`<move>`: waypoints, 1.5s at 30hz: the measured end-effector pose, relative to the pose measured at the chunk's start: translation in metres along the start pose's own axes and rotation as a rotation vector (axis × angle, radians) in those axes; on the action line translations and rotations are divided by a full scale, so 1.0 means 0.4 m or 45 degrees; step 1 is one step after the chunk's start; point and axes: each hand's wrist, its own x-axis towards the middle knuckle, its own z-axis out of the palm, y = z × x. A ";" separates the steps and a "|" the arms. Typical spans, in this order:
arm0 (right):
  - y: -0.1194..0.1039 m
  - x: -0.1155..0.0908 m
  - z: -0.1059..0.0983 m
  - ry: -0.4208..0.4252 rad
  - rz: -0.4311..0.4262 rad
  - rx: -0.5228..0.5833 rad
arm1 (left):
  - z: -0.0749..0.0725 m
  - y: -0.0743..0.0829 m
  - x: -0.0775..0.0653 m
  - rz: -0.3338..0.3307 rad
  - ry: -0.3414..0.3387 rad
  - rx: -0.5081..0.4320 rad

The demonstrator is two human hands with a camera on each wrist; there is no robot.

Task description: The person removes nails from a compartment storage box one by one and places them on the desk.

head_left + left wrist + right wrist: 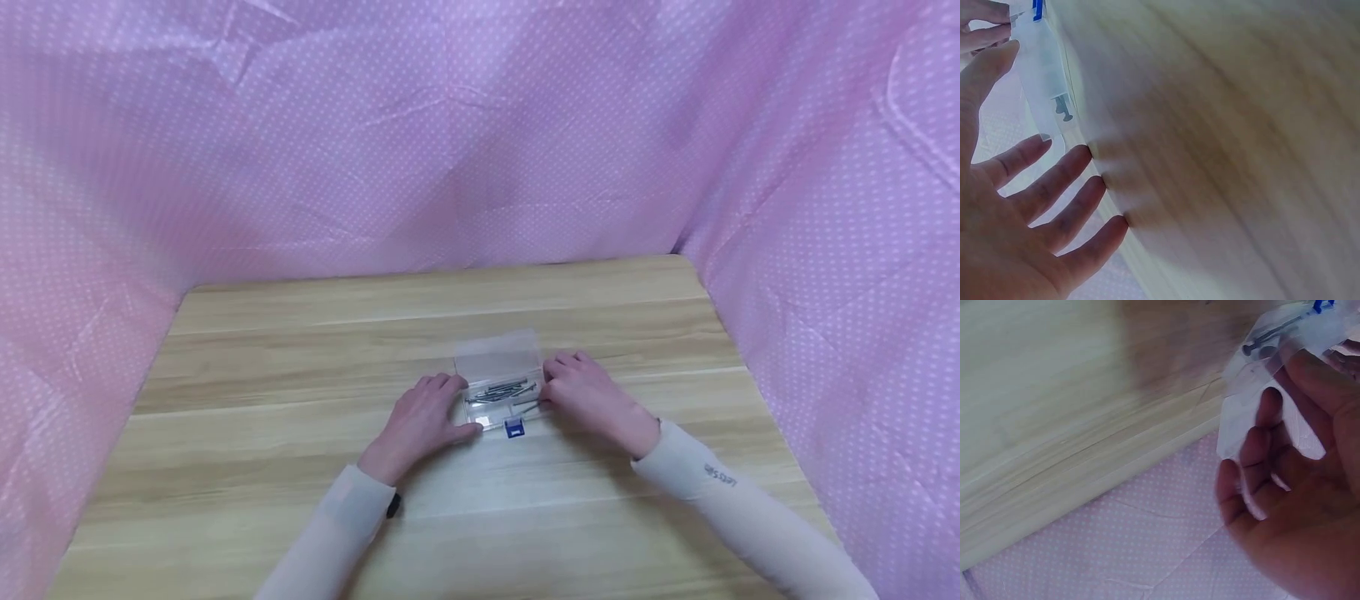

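Note:
On the table lies a clear plastic box with its lid folded back and a blue latch at its front. Several silver nails lie in its back compartment; a single nail slants across the front right part, its flat head toward the right hand. My left hand spans the box's left end, thumb at the front corner and straight forefinger at the back. At the right end, my right hand has bent fingers, its thumb overlapping that single nail; I cannot tell whether it pinches it.
The box stands around the middle of a light wood-grain table. Pink cloth with white dots hangs behind the table and along both sides. Pale sleeves cover both forearms, and a dark band shows at the left wrist.

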 end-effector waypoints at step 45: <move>0.024 0.032 0.036 0.090 -0.142 0.055 | 0.002 0.000 0.004 -0.037 0.029 -0.045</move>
